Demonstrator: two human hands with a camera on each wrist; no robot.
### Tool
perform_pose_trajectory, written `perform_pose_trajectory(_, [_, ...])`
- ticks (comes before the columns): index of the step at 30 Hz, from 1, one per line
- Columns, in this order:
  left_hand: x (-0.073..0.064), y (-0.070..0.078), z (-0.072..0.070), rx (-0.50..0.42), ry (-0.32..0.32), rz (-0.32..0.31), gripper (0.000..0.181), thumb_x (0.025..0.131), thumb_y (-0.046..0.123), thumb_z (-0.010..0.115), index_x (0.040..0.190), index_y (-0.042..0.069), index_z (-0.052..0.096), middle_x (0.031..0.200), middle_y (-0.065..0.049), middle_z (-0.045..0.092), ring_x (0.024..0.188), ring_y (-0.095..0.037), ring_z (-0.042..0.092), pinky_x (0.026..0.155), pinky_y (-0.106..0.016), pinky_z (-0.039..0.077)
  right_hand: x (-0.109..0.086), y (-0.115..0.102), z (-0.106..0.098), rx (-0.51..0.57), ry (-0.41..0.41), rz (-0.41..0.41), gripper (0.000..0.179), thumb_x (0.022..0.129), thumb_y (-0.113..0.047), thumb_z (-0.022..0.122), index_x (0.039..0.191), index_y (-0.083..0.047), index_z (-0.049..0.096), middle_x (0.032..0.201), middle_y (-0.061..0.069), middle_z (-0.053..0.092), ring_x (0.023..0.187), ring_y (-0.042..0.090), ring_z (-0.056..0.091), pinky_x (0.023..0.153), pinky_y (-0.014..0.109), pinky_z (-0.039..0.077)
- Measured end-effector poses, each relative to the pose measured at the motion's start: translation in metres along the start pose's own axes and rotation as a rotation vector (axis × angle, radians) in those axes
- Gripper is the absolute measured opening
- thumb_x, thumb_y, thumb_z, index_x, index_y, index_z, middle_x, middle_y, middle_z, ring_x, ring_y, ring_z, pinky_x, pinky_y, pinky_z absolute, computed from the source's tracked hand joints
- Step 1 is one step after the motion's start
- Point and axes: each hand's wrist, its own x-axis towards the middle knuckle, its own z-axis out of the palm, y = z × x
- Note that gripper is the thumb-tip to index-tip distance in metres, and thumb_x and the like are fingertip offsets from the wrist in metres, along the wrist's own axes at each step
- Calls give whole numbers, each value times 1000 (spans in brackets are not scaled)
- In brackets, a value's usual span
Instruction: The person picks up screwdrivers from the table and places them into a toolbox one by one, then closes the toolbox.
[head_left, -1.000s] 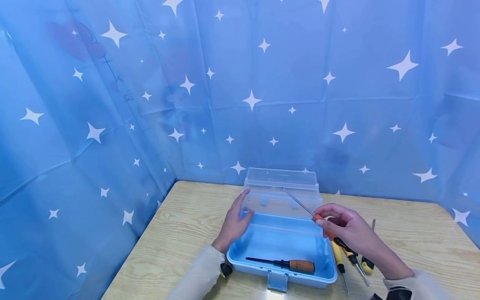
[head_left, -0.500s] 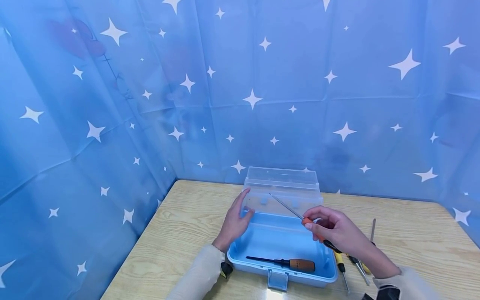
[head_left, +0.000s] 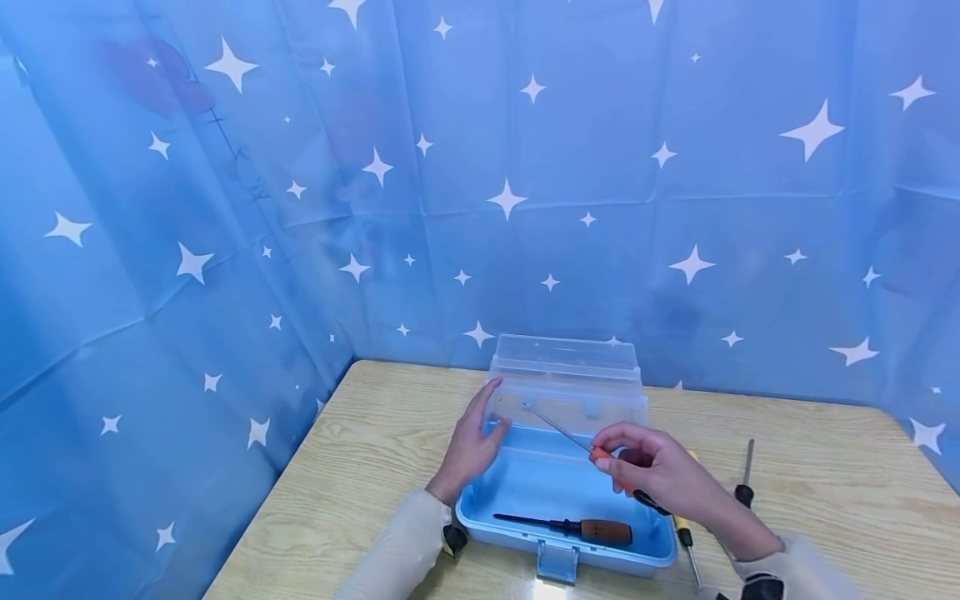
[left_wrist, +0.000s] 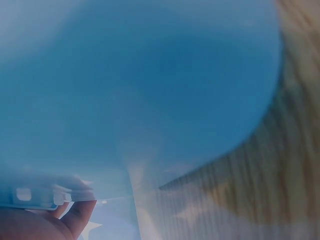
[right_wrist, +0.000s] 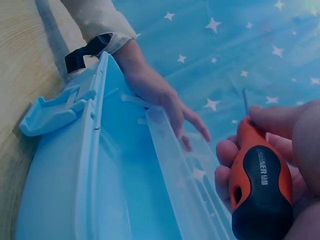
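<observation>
My right hand point(head_left: 663, 475) grips a screwdriver point(right_wrist: 262, 175) by its orange-and-black handle, over the right part of a light blue toolbox point(head_left: 540, 492). The slim metal shaft points up and left, in front of the raised clear lid point(head_left: 562, 358). My left hand point(head_left: 468, 446) rests at the box's back left corner by the lid, fingers stretched and thumb apart; in the left wrist view the box wall hides most of it. Inside the box, along the front, lies a black-shafted screwdriver with a brown handle point(head_left: 606, 532).
Right of the box lie a yellow-handled screwdriver point(head_left: 684, 533) and a black-handled screwdriver point(head_left: 744, 493), partly covered by my right arm. The box's latch point(head_left: 557, 562) hangs down in front. A starry blue curtain point(head_left: 420, 208) stands behind the wooden table point(head_left: 375, 433).
My right hand has moved left and slightly down with the orange-and-black screwdriver, coming further over the box. The left hand has stayed in place.
</observation>
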Motion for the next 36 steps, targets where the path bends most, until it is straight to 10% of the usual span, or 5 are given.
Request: perform_pose_trajectory(36, [-1, 3, -1, -9, 3, 30, 62, 101, 24, 55, 154, 41, 27, 161, 7, 30, 148, -24, 30, 115, -57, 32, 5, 33, 24, 39, -155, -29, 22, 101, -16, 57, 116, -1, 62, 95, 26, 65, 65, 25, 64, 55, 31, 56])
